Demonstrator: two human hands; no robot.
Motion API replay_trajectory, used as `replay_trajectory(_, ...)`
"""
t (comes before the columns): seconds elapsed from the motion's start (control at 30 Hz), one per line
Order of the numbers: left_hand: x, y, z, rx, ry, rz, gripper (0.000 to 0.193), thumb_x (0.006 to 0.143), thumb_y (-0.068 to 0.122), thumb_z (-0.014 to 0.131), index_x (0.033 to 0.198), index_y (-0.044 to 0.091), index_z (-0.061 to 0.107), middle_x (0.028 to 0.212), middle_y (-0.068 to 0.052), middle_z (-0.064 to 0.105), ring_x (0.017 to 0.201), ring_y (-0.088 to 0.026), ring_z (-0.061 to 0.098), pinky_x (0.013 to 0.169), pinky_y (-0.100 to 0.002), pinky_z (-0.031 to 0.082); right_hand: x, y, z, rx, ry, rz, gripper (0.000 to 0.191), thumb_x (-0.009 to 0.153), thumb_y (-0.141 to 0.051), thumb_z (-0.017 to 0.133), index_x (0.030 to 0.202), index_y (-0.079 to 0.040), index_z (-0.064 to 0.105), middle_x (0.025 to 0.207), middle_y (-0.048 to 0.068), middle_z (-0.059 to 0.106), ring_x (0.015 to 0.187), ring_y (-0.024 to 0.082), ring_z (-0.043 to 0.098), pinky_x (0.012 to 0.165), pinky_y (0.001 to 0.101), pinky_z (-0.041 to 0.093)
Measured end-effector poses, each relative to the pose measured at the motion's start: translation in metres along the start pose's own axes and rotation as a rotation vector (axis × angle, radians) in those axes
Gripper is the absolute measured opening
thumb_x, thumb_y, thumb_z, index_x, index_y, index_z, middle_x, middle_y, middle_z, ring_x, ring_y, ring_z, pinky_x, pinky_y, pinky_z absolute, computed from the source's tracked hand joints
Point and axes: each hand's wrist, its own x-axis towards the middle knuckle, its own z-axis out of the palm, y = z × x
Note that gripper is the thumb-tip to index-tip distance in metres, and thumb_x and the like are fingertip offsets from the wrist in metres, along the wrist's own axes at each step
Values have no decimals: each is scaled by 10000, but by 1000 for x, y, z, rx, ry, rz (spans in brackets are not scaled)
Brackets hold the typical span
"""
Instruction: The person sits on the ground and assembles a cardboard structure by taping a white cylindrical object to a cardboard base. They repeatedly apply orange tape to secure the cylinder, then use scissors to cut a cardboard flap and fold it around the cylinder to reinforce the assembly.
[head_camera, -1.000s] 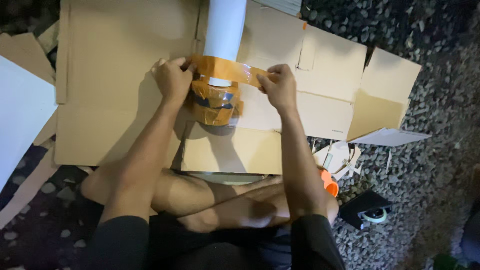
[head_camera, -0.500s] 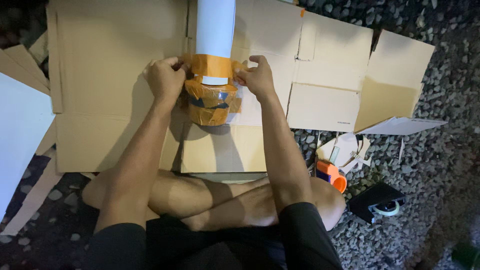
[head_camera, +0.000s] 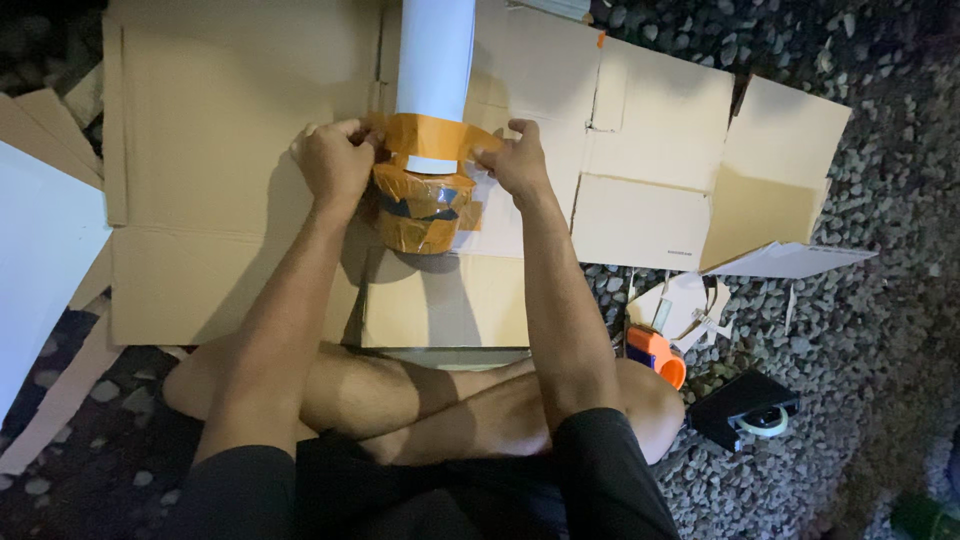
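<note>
I am wrapping: my left hand (head_camera: 332, 160) and right hand (head_camera: 515, 160) are pinching the orange tape band (head_camera: 432, 135) around the white tube (head_camera: 436, 55), between my fingers. Next needs pressing it flat above the taped jar (head_camera: 420, 208).

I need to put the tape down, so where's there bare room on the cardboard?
Free: the flattened cardboard left of the left hand, and the panels right of the right hand. Crowded: around the white tube and the gravel scraps.
</note>
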Motion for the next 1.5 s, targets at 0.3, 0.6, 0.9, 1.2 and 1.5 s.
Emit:
replay_trajectory(0.3,1,4,-3,35,-33,-35,178,865,265,838,965,118,830,734,-73,743,812,-286,653,948,-480,406,-4,2,4,-1,60,-49,607,837,-107,784,1322,81,470,1040,238,720,821,224,771,601,279,598)
replay_trajectory(0.6,2,1,3,31,-36,-36,412,851,157,782,1258,107,736,814,-37,747,865,-267,680,924,-465,433,-2,4,9,99,72,-4,571,826,-120,834,1230,89,488,965,254,728,663,181,692,547,287,546)
replay_trajectory(0.9,3,2,2,31,-51,-2,443,775,126,859,1194,67,729,796,-23,769,835,-233,697,904,-488,412,0,10,17,78,117,-89,596,792,-148,886,1167,82,483,894,133,661,652,145,689,524,261,572)
replay_trajectory(1.2,3,-5,2,47,-43,40,428,762,87,872,1169,57,743,858,-45,769,966,-276,653,936,-486,429,-3,9,19,13,109,-97,411,877,-147,815,1126,35,543,897,126,666,623,123,707,498,269,595)
replay_trajectory(1.5,1,-1,0,-20,-44,61,286,794,71,842,1073,63,781,880,-82,747,932,-297,644,901,-453,465,-4,9,17,118,152,-117,370,814,-62,823,1037,47,550,788,113,687,557,142,677,502,280,578)
